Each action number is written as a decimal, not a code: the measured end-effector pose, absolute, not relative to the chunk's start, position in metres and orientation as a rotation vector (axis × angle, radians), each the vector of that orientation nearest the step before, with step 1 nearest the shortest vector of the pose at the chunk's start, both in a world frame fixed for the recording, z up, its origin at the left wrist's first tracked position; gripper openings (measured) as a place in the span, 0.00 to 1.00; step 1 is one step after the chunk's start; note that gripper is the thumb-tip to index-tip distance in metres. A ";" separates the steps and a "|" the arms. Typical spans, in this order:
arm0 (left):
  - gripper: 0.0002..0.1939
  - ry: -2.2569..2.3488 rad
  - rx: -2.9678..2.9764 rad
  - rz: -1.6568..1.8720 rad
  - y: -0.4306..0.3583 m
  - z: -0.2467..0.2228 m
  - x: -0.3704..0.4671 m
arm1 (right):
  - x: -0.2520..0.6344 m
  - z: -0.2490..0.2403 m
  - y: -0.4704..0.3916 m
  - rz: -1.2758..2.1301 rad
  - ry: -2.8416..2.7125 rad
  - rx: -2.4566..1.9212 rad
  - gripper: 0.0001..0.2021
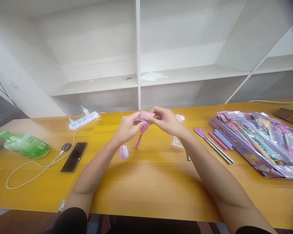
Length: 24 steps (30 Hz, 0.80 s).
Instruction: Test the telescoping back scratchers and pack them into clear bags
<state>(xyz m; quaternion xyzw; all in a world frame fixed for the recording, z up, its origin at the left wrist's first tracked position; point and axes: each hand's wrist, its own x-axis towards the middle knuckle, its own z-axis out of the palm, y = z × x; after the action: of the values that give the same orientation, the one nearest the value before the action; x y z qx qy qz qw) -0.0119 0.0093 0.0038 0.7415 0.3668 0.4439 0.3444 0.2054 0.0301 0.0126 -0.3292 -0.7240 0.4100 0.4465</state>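
Note:
Both of my hands meet over the middle of the table, holding a small pink printed card (146,115) between thumbs and fingers. My left hand (129,127) pinches its left side, and my right hand (166,121) grips the right side. Just below the card hangs a slim pink stick-like piece (139,139) with a wider patterned top; how it joins the card is hidden by my fingers. On the table under my left hand lies a small purple printed card (124,152). Crumpled clear plastic wrapping (177,143) lies beside my right forearm.
At right, a purple display box (261,169) holds several wrapped stick-like items. Before it lie metal sticks with a pink-and-blue end (217,148) and pink and blue tubes (218,141). Leftward are a phone (74,157), a green bottle (26,144), a cable and a power strip (84,120).

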 end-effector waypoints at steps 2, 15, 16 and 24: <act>0.17 0.991 1.986 1.148 0.007 0.005 -0.011 | 0.204 0.014 0.028 0.995 -1.794 -0.829 0.21; 0.12 1.091 2.111 1.114 -0.001 0.006 -0.006 | 0.198 0.018 0.016 0.896 -1.795 -1.001 0.23; 0.12 1.102 2.116 1.110 -0.001 0.006 -0.006 | 0.197 0.019 0.016 0.885 -1.794 -1.010 0.24; 0.12 1.119 2.083 1.090 -0.003 0.008 -0.003 | 0.192 0.020 0.011 0.720 -1.808 -1.023 0.28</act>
<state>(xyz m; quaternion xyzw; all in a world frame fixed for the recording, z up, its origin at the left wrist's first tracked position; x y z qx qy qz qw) -0.0028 -0.0032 0.0075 0.7713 0.4143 0.4036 0.2658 0.1916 0.0108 0.0196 -0.4146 -0.7325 0.2918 0.4543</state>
